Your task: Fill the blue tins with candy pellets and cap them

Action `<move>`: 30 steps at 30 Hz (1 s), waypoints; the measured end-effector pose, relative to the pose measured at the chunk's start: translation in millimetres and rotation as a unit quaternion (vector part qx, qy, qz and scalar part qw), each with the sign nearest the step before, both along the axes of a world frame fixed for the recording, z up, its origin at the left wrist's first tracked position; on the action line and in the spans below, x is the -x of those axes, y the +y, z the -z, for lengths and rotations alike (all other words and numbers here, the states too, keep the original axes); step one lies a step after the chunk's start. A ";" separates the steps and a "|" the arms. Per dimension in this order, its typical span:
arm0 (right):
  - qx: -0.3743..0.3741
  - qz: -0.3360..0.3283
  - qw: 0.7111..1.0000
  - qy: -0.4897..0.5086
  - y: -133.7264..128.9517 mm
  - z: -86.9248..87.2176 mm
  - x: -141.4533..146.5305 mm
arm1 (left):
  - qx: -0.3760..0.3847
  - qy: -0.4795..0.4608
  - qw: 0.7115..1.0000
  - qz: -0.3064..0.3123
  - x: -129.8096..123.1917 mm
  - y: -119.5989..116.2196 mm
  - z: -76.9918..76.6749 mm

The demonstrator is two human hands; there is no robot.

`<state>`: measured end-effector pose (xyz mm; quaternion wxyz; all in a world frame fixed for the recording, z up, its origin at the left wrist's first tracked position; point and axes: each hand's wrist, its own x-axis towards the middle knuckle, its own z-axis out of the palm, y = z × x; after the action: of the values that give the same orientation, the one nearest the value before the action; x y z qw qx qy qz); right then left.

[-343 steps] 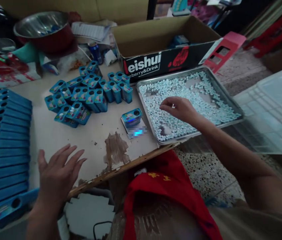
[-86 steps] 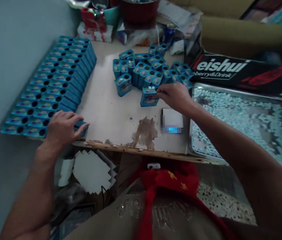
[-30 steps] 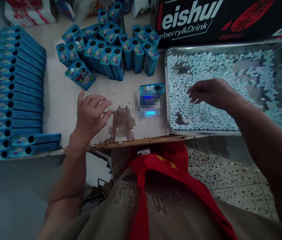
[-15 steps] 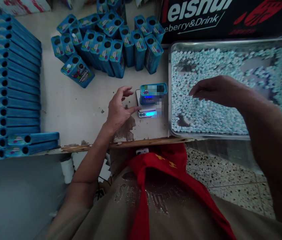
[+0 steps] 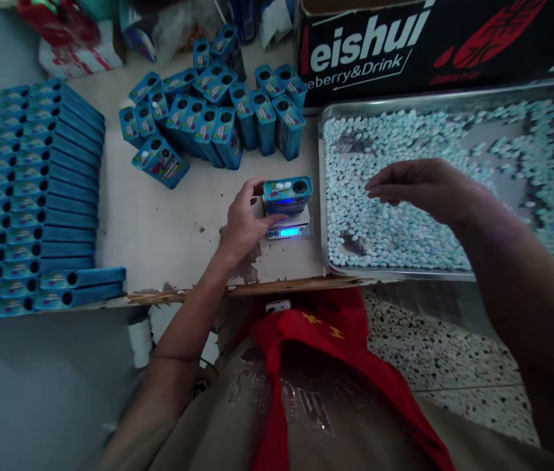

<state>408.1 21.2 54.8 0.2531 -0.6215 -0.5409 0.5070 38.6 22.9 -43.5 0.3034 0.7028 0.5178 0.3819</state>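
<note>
A blue candy tin (image 5: 287, 198) stands upright on a small digital scale (image 5: 290, 232) with a lit blue display. Some white candies lie on its top, beside a dark round hole. My left hand (image 5: 246, 224) closes on the tin's left end, thumb along the front and fingers behind. To the right, my right hand (image 5: 421, 184) hovers over pale blue and white candies (image 5: 399, 232) spread in a metal tray (image 5: 394, 271). Its fingers are drawn together and point left; whatever they hold, if anything, is hidden.
Several more blue tins (image 5: 203, 124) stand loosely grouped behind the scale. Rows of stacked tins (image 5: 41, 203) fill the table's left side. A black printed carton (image 5: 369, 52) sits behind the tray. The table's worn wooden front edge (image 5: 237, 289) is close to my body.
My left hand has moved from beside the scale onto the tin. My right hand stays over the tray, its fingers slightly shifted. The camera view has tilted, showing more of the back.
</note>
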 end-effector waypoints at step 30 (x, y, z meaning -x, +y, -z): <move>-0.304 -0.249 0.884 -0.255 15.7 -53.1 122.0 | -0.014 -0.019 0.999 -0.028 46.0 -15.2 -25.6</move>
<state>286.1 36.9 107.9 0.1484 -0.4667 -0.8513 0.1883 -7.5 7.7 -17.9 0.2921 0.6850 0.5262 0.4105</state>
